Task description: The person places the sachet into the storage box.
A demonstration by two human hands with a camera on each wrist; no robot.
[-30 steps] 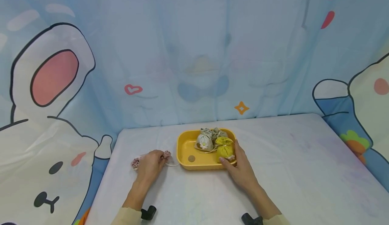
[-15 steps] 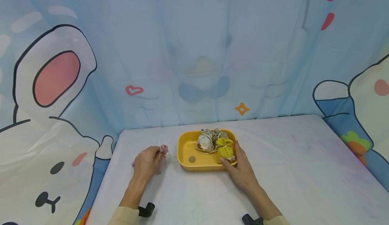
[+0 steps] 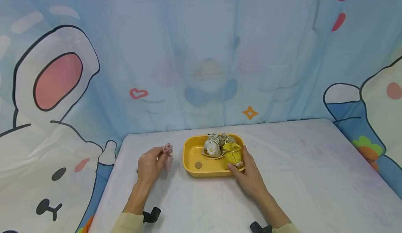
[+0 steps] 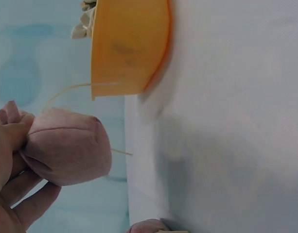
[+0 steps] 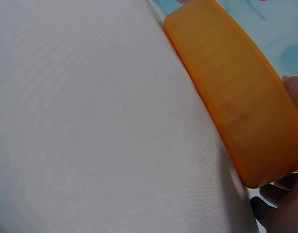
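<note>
My left hand (image 3: 149, 165) pinches a pink drawstring pouch (image 4: 68, 145) by its gathered neck. The pouch hangs above the table, left of the yellow tray (image 3: 201, 173), with thin pale cords trailing from it. My right hand (image 3: 249, 177) grips the tray's right end, thumb at the front rim and fingers along the outer side. Inside the tray, a yellow pouch (image 3: 232, 154) lies closest to that hand. Behind it sit a light grey pouch (image 3: 211, 147) with a white flower and a grey-green pouch (image 3: 227, 138).
Low in the left wrist view, another pink pouch (image 4: 148, 226) lies on the table; my left hand mostly hides it from the head view. A round brownish spot (image 3: 198, 165) shows on the tray floor. A printed curtain (image 3: 201, 68) hangs behind the white-covered table (image 3: 314, 177).
My left hand has raised the pink pouch off the table, and it now hangs upright below the fingers. The right hand and the tray have stayed in place.
</note>
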